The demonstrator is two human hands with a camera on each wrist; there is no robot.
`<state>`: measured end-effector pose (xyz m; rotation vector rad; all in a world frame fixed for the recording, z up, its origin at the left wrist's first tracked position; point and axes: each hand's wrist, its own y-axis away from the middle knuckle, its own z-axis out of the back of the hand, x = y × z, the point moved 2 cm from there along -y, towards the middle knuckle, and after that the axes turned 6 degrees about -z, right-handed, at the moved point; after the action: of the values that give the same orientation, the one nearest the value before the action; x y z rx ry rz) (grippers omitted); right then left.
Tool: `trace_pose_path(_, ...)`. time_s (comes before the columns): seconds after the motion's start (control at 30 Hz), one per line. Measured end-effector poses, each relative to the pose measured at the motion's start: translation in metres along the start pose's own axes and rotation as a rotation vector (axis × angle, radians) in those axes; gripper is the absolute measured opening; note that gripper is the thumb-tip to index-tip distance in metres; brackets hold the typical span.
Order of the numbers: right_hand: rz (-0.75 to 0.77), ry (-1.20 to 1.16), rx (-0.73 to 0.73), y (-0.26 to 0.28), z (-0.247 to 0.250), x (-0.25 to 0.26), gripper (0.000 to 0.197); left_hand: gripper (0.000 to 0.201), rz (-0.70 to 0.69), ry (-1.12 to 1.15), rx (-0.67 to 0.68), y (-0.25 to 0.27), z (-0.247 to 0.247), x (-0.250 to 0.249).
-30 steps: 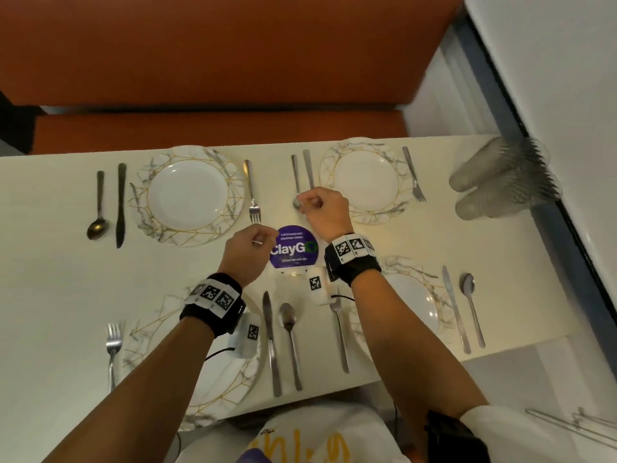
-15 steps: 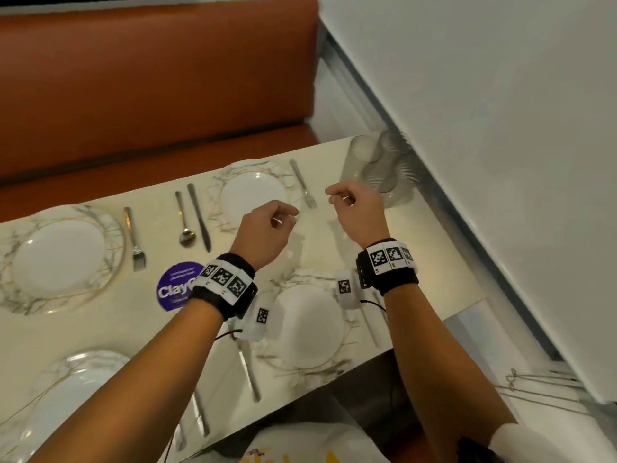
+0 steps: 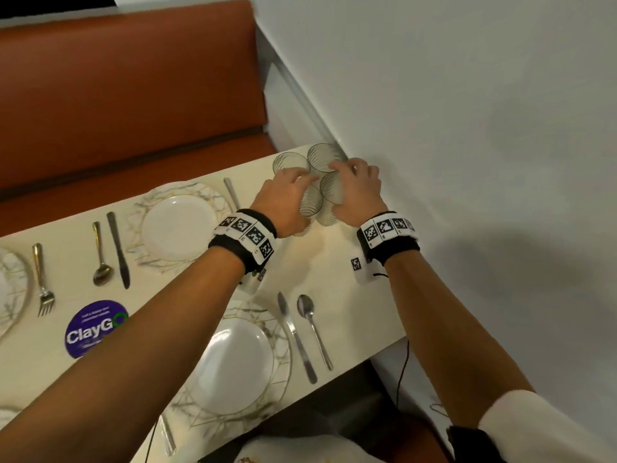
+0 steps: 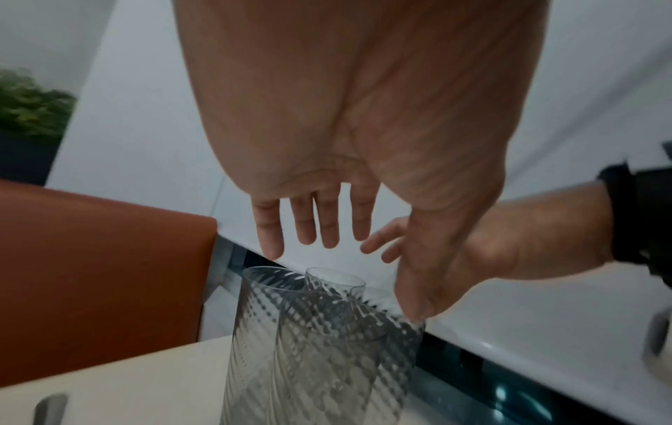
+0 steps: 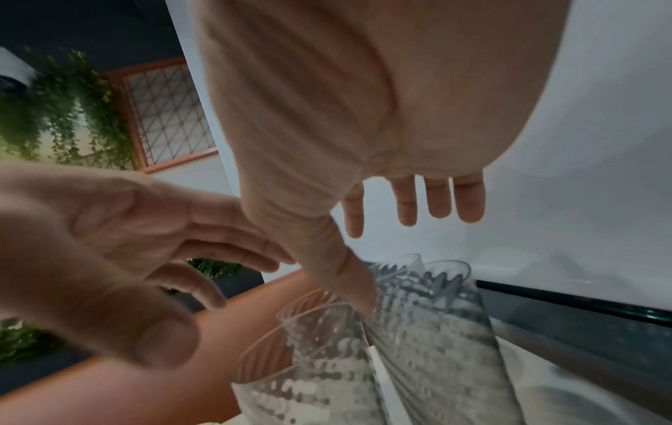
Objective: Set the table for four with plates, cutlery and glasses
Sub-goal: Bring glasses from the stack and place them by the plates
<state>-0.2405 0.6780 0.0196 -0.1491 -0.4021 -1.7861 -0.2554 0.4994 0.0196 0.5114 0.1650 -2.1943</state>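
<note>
Both hands have moved from the cutlery to the glasses [image 3: 320, 182] clustered at the desk's far right corner. Left hand [image 3: 287, 202] and right hand [image 3: 359, 192] are open, fingers spread above the rims. Plates [image 3: 178, 225] and cutlery seem laid; glasses remain undistributed.

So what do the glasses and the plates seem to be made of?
Glasses: clear glass or perhaps hard plastic, ribbed walls; the table shows through them.
Plates: probably glazed ceramic, glossy white centre, marble-look rim with gold lines.
</note>
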Motion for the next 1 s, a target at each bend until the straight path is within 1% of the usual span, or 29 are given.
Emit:
trace_pose_path(0.07,-0.008,0.038,0.034,-0.010,-0.006,-0.007,0.095,0.107,-0.025,-0.150,0.106,-0.012,-0.008,-0.003)
trace_pose_path(0.1,-0.009,0.046,0.042,-0.014,-0.009,-0.010,0.099,0.110,-0.033,-0.198,0.144,-0.017,-0.011,-0.004)
trace_pose_path(0.2,-0.013,0.017,0.049,-0.019,-0.016,-0.015,0.102,0.111,-0.035,-0.256,0.216,-0.025,-0.021,-0.002)
trace_pose_path(0.3,-0.015,-0.022,0.038,-0.020,-0.020,-0.016,0.099,0.107,-0.036,-0.271,0.236,-0.024,-0.029,0.001)
trace_pose_path(0.43,-0.028,-0.066,0.017,-0.017,-0.021,-0.015,0.099,0.104,-0.043,-0.237,0.175,-0.023,-0.032,0.006)
trace_pose_path(0.53,-0.054,-0.086,-0.002,-0.013,-0.020,-0.015,0.103,0.106,-0.050,-0.199,0.130,-0.017,-0.027,0.006)
trace_pose_path(0.6,-0.068,-0.086,0.012,-0.009,-0.016,-0.014,0.105,0.108,-0.039,-0.153,0.090,-0.009,-0.021,0.007)
trace_pose_path(0.7,-0.072,-0.036,0.052,0.002,-0.010,-0.005,0.106,0.108,0.033,-0.023,0.023,0.015,-0.011,0.014)
trace_pose_path(0.8,-0.055,0.021,0.116,0.017,-0.005,0.013,0.101,0.102,0.155,0.074,-0.014,0.049,0.002,0.023)
trace_pose_path(0.9,-0.032,0.028,0.180,0.037,-0.006,0.045,0.096,0.099,0.261,0.151,-0.069,0.090,0.014,0.042)
trace_pose_path(0.93,-0.007,-0.006,0.198,0.044,-0.007,0.055,0.095,0.098,0.297,0.174,-0.092,0.101,0.016,0.049)
trace_pose_path(0.97,0.054,-0.037,0.235,0.060,-0.023,0.090,0.094,0.096,0.348,0.200,-0.138,0.142,0.025,0.069)
trace_pose_path(1.0,0.067,-0.080,0.245,0.063,-0.024,0.091,0.094,0.094,0.360,0.219,-0.159,0.145,0.024,0.071)
